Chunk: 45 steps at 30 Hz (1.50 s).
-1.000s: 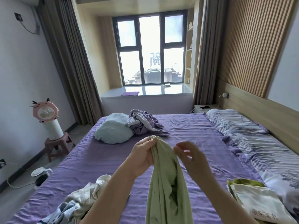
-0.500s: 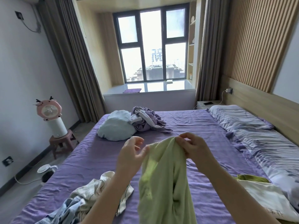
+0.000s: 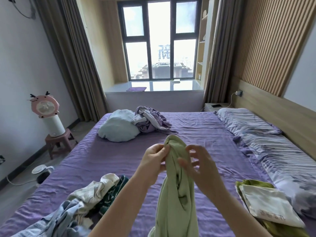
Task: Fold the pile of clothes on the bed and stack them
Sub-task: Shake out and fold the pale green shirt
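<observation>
Left hand (image 3: 154, 162) up over the bed (image 3: 106, 161), fingers and thumb pinching the top of a green shirt (image 3: 176, 194). Shirt bunched and hanging long, down past the bottom edge, between the two arms. Right hand (image 3: 198, 164) just beside the shirt, blurry, fingers spread and a little bent, thumb touching the cloth. Cannot tell if it grips.

Pile (image 3: 82, 202) of unfolded clothes on the bed at the near left: white, dark green and pale blue things all mixed up. Stack (image 3: 266, 204) of folded clothes at the near right, a white one on top of an olive green one, just beside the pillows (image 3: 273, 146). More pillows in a row along the right side, by the wood headboard (image 3: 282, 113).

Far end of the bed: a pale blue cushion (image 3: 118, 127) touching a crumpled purple heap (image 3: 150, 120). Pink fan (image 3: 45, 106) on a small stool (image 3: 59, 141) by the left wall. Big window (image 3: 159, 43) straight ahead, with brown curtains (image 3: 68, 53) on both sides.
</observation>
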Motion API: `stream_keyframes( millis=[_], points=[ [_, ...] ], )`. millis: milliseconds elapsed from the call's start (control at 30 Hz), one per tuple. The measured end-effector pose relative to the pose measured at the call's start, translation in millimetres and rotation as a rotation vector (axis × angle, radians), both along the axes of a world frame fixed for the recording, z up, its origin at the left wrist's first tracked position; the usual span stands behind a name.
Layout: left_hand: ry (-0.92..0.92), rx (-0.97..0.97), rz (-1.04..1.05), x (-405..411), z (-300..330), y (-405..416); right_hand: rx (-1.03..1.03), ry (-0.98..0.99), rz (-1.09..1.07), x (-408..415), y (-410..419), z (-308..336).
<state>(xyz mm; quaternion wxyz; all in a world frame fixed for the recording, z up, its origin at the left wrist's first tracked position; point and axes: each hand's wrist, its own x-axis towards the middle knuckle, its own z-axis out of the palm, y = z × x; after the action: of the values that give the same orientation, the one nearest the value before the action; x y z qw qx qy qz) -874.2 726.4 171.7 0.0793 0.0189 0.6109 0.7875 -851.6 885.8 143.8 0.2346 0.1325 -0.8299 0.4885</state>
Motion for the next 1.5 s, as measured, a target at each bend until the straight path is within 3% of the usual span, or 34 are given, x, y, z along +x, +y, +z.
stream_keyframes(
  millis=[100, 233, 333, 433, 567, 667, 733, 833, 1000, 1067, 1167, 1233, 1333, 1433, 1500],
  points=[
    [-0.027, 0.014, 0.07, -6.0, 2.4, -0.3, 0.05, 0.017, 0.001, 2.1, 0.4, -12.0],
    [0.01, -0.165, 0.261, -21.3, -2.4, -15.5, -0.299, -0.167, -0.004, -7.4, 18.3, -3.5],
    [0.013, -0.209, 0.247, -26.7, -6.4, -21.1, -0.357, -0.242, 0.042, -11.1, 23.6, -1.1],
    [0.044, -0.246, 0.246, -29.7, -11.1, -24.2, -0.548, -0.361, 0.186, -12.4, 19.2, 7.1],
    [0.225, -0.638, 0.313, -24.3, -22.0, -37.7, -0.611, -0.409, 0.165, -18.4, 15.9, 20.4],
    [0.498, -0.89, 0.41, -6.1, -29.0, -38.1, -0.655, -0.432, 0.158, -23.8, 10.4, 24.8],
    [0.567, -0.84, 0.294, 8.5, -31.8, -31.2, -0.679, -0.426, 0.17, -26.4, 6.2, 26.2],
    [0.405, -0.798, 0.062, 24.0, -34.2, -17.1, -0.655, -0.418, 0.154, -28.3, 0.5, 25.7],
    [0.319, -0.728, 0.061, 13.5, -30.1, -9.4, -0.531, -0.4, 0.063, -31.8, 9.1, 17.7],
    [0.312, -0.584, 0.072, 7.3, -18.6, -14.3, -0.36, -0.392, -0.003, -32.6, 16.8, 14.6],
    [0.197, -0.208, 0.055, -2.5, 10.2, -18.0, -0.141, -0.391, -0.037, -29.0, 22.2, 11.1],
    [0.087, -0.024, 0.009, -8.4, 28.0, -12.7, -0.186, -0.384, 0.093, -23.3, 21.3, 12.0],
    [0.011, 0.087, -0.077, -12.7, 47.7, 5.2, -0.317, -0.415, 0.363, -15.1, 6.0, 15.8],
    [0.047, 0.096, -0.078, -15.4, 62.9, 18.9, -0.183, -0.214, 0.093, -15.3, -9.1, 26.4],
    [0.146, 0.012, -0.011, -20.6, 70.3, 17.1, -0.315, -0.183, 0.047, -17.1, -7.9, 36.1]
  ],
)
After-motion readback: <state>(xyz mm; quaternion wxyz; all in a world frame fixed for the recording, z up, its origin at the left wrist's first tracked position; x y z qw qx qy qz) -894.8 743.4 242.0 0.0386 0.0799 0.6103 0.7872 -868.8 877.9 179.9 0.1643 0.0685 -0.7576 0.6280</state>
